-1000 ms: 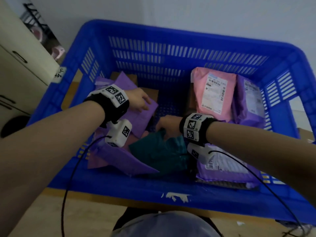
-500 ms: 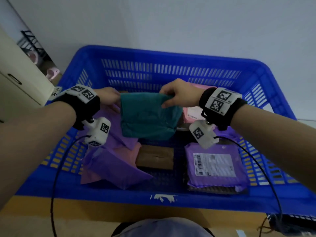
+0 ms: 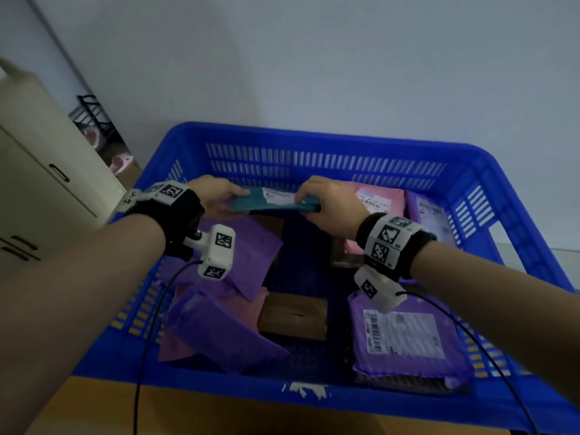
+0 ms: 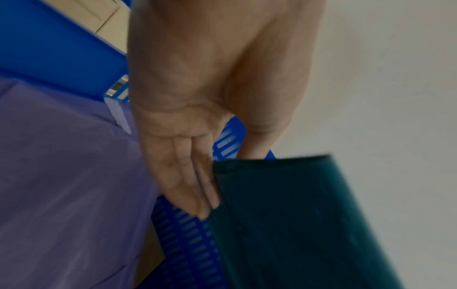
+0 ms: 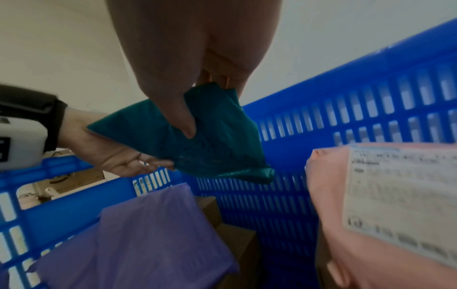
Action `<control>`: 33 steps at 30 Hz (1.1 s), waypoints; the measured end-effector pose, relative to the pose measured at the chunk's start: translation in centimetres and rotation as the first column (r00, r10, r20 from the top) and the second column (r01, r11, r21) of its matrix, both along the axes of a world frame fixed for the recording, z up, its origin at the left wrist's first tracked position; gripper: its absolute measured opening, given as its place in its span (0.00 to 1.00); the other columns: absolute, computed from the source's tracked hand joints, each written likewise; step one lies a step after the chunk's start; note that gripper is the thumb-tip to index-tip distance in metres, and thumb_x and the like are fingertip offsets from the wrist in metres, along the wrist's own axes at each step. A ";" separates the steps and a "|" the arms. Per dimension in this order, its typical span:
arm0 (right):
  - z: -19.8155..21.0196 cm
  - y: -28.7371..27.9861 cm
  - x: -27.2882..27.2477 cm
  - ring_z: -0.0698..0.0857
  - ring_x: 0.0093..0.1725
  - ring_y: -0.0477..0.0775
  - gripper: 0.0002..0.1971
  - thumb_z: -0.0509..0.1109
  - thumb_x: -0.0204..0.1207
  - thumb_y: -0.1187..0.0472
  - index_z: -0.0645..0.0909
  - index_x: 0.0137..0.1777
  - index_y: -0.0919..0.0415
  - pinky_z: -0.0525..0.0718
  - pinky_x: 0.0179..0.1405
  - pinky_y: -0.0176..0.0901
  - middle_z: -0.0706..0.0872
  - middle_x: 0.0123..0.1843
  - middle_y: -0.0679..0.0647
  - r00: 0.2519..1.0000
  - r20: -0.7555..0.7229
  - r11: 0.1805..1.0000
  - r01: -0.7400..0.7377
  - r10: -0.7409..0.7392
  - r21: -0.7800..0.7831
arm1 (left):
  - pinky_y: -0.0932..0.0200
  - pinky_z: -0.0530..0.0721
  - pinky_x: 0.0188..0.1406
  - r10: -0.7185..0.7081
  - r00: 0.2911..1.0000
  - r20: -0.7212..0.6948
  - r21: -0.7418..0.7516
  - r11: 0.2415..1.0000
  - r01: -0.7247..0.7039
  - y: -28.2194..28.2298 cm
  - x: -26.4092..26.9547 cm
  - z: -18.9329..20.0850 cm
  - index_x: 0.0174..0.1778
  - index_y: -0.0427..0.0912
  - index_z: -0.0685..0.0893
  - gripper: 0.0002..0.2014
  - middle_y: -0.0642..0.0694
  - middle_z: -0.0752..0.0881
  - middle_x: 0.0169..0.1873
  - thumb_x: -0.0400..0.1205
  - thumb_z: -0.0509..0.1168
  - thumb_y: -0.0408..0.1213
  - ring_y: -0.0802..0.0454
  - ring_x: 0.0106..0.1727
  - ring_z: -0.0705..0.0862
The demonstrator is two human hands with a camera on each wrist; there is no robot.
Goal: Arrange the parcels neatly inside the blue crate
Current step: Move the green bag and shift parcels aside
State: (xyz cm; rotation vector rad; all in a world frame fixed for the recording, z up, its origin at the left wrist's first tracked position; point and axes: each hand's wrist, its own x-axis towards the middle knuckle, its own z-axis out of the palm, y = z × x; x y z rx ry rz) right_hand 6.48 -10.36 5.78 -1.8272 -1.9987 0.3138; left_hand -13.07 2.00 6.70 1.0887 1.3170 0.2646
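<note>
A teal parcel (image 3: 276, 200) (image 4: 296, 224) (image 5: 197, 136) is held nearly flat in the air over the back of the blue crate (image 3: 314, 133), its white label facing up. My left hand (image 3: 216, 196) (image 4: 210, 166) pinches its left end, thumb on top and straight fingers underneath. My right hand (image 3: 326, 199) (image 5: 195, 101) pinches its right end between thumb and fingers. Below lie purple parcels (image 3: 241, 249) at the left, a labelled purple parcel (image 3: 405, 340) at the front right, a pink parcel (image 3: 379, 199) (image 5: 371, 205) at the back right and a brown box (image 3: 295, 315) in the middle.
Another purple parcel (image 3: 430, 215) leans at the crate's back right. A cream cabinet (image 3: 37, 183) stands to the left and a pale wall (image 3: 314, 58) rises behind the crate. The crate rests on a brown cardboard surface (image 3: 219, 416). Cables run from both wrist cameras.
Both hands lifted the teal parcel from the crate floor and turned it from hanging upright to nearly flat, label up, further toward the back wall. The brown box beneath became visible.
</note>
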 end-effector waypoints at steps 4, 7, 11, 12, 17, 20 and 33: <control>-2.2 0.3 -1.0 0.76 0.70 0.59 0.31 0.81 0.64 0.62 0.76 0.68 0.62 0.68 0.70 0.35 0.72 0.71 0.60 0.987 -0.133 0.988 0.073 -0.091 -0.136 | 0.63 0.89 0.26 0.009 0.999 0.038 0.036 0.999 -0.010 -0.1 -0.4 -0.4 0.67 0.33 0.79 0.19 0.38 0.85 0.61 0.79 0.66 0.23 0.49 0.45 0.86; -3.0 0.4 -1.8 0.60 0.80 0.59 0.48 0.85 0.58 0.60 0.65 0.77 0.59 0.55 0.73 0.29 0.64 0.77 0.60 0.930 -0.294 0.950 0.134 -0.219 -0.283 | 0.58 0.89 0.31 0.026 0.998 0.053 0.065 0.997 -0.029 0.0 -0.8 -0.3 0.69 0.39 0.78 0.22 0.43 0.86 0.54 0.80 0.62 0.20 0.50 0.46 0.85; -3.9 0.8 -2.5 0.65 0.79 0.54 0.57 0.88 0.53 0.60 0.57 0.80 0.60 0.65 0.78 0.43 0.69 0.76 0.53 0.792 -0.500 0.883 0.102 -0.351 -0.458 | 0.53 0.83 0.41 0.049 0.998 0.042 0.058 0.997 -0.051 0.2 -1.7 -0.6 0.71 0.41 0.75 0.25 0.43 0.85 0.53 0.80 0.60 0.17 0.48 0.48 0.84; -4.0 0.7 -2.6 0.66 0.78 0.51 0.58 0.87 0.55 0.60 0.54 0.81 0.61 0.66 0.74 0.38 0.69 0.76 0.50 0.749 -0.541 0.866 0.085 -0.381 -0.493 | 0.51 0.83 0.45 0.050 0.998 0.039 0.052 0.997 -0.052 0.2 -1.9 -0.7 0.72 0.41 0.74 0.25 0.42 0.85 0.57 0.80 0.60 0.17 0.46 0.51 0.84; -3.9 -0.1 -2.8 0.71 0.68 0.43 0.49 0.82 0.64 0.59 0.57 0.81 0.61 0.69 0.63 0.31 0.70 0.76 0.50 0.712 -0.569 0.851 0.075 -0.410 -0.519 | 0.49 0.82 0.48 0.044 0.997 -0.067 0.069 0.997 -0.039 -0.3 -1.7 -1.7 0.68 0.42 0.76 0.21 0.41 0.83 0.60 0.81 0.61 0.21 0.43 0.56 0.82; -3.9 -0.9 -2.6 0.71 0.74 0.50 0.44 0.79 0.69 0.57 0.58 0.81 0.61 0.68 0.65 0.33 0.70 0.78 0.54 0.808 -0.461 0.828 0.060 -0.368 -0.557 | 0.50 0.83 0.42 0.019 0.974 -0.228 0.084 0.996 0.000 -0.6 -1.0 -2.5 0.54 0.39 0.81 0.09 0.42 0.85 0.48 0.81 0.62 0.25 0.45 0.42 0.84; -6.8 -4.7 0.2 0.83 0.37 0.54 0.33 0.75 0.73 0.60 0.67 0.76 0.61 0.84 0.38 0.41 0.82 0.39 0.53 0.930 -0.201 0.511 -0.017 -0.308 -0.860 | 0.65 0.83 0.20 -0.489 0.611 -0.623 -0.067 0.811 0.581 -2.5 1.3 -5.0 0.64 0.29 0.79 0.17 0.32 0.86 0.58 0.78 0.65 0.22 0.50 0.31 0.82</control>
